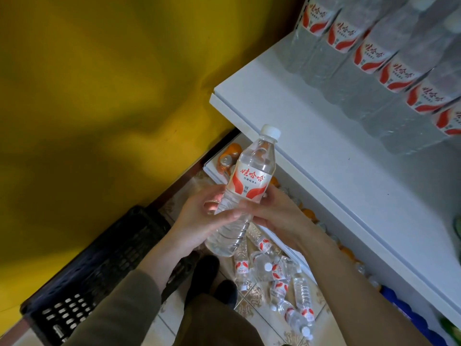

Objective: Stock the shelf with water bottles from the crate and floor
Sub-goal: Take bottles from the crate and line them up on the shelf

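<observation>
Head view: a brown sleeve (117, 310) & black shoes (212, 275) are closest. Left grip (199, 216) & right grip (277, 213) both wrap round one water bottle (249, 181), cap up, held in the air just in front of the white shelf (349, 191). A row of bottles (374, 56) stands at the back; the front is bare. More bottles (277, 273) lie on the floor by the black crate (99, 265). Prob. a good bit left to do.
</observation>
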### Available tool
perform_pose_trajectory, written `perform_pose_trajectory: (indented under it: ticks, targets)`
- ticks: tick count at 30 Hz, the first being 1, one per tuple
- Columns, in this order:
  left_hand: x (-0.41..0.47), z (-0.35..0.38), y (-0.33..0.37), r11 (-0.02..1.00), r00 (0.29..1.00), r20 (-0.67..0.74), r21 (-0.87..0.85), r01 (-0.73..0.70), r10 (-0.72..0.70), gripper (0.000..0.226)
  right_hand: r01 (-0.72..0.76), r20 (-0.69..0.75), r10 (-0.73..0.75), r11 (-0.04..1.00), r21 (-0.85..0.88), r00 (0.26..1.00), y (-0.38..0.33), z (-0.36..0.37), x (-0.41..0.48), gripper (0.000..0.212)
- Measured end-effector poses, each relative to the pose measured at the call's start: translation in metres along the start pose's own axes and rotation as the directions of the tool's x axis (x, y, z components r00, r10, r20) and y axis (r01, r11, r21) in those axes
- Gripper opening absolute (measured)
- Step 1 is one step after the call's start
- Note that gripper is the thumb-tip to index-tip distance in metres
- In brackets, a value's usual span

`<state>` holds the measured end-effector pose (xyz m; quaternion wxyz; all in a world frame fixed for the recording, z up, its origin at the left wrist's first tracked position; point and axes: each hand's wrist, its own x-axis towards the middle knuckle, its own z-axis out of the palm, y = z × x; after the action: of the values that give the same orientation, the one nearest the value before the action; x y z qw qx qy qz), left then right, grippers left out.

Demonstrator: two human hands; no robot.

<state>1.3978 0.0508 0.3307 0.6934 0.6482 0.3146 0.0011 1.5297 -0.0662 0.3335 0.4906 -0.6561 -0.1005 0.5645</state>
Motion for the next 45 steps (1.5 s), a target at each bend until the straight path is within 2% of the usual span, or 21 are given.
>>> perform_pose_trajectory:
  ticks: [4, 14, 20, 25, 31, 40, 45]
  targets:
    - [0.007, 0.001, -0.002, 1.0, 1.0, 0.005, -0.017, -0.025, 0.026, 0.073, -0.028, -0.033, 0.025, 0.996, -0.085, 0.999, -0.003, -0.002, 0.0, 0.066]
    - [0.077, 0.0, 0.024, 0.988, 0.978, 0.149, 0.007, -0.151, 0.148, 0.059, 0.135, -0.304, -0.128, 0.991, 0.001, 0.944, -0.037, -0.019, 0.018, 0.043]
    - [0.134, 0.0, 0.063, 0.962, 0.956, 0.117, 0.018, -0.274, 0.27, 0.059, 0.27, -0.476, -0.273, 0.96, -0.076, 0.836, -0.089, -0.036, 0.04, 0.045]
    - [0.182, 0.002, 0.094, 0.942, 0.944, -0.039, 0.096, -0.323, 0.328, 0.054, 0.369, -0.562, -0.344, 0.927, -0.073, 0.753, -0.134, -0.055, 0.066, 0.054]
    - [0.221, 0.016, 0.115, 0.922, 0.925, -0.015, 0.089, -0.376, 0.379, 0.046, 0.432, -0.618, -0.416, 0.892, -0.135, 0.667, -0.158, -0.073, 0.097, 0.057]
    - [0.273, 0.02, 0.113, 0.959, 0.959, 0.016, 0.006, -0.282, 0.282, 0.053, 0.472, -0.672, -0.47, 0.859, -0.199, 0.572, -0.164, -0.087, 0.148, 0.066]
    - [0.287, 0.02, 0.117, 0.965, 0.966, 0.025, -0.056, -0.256, 0.257, 0.052, 0.482, -0.68, -0.48, 0.851, -0.208, 0.555, -0.168, -0.092, 0.17, 0.067]
